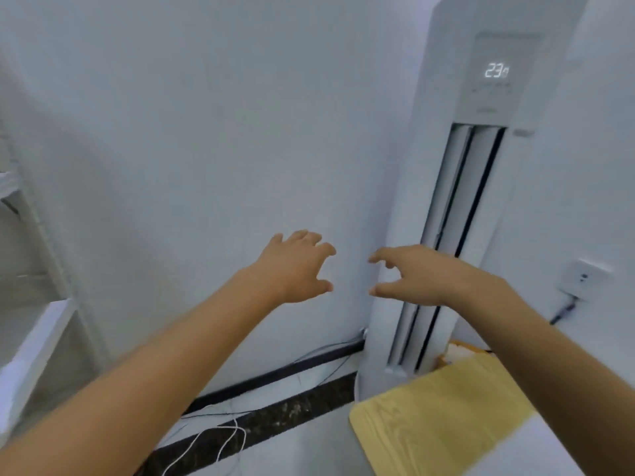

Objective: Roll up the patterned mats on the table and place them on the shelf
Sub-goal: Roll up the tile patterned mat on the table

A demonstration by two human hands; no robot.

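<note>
Plainly, left hand (pixel 292 266) and right hand (pixel 415 273) outstretched, each grip loosely spread, empty.

Wall (pixel 189 132) is reading as smooth matt white paint. Floor-standing air conditioner (pixel 446 97) is showing smooth white plastic with a faint sheen. Table top (pixel 429 417) is showing yellow wood grain, smooth, low gloss. Shelf (pixel 37 341) is looking white and matt, material unclear. Floor border strip (pixel 275 420) is showing dark speckled polished stone.
</note>
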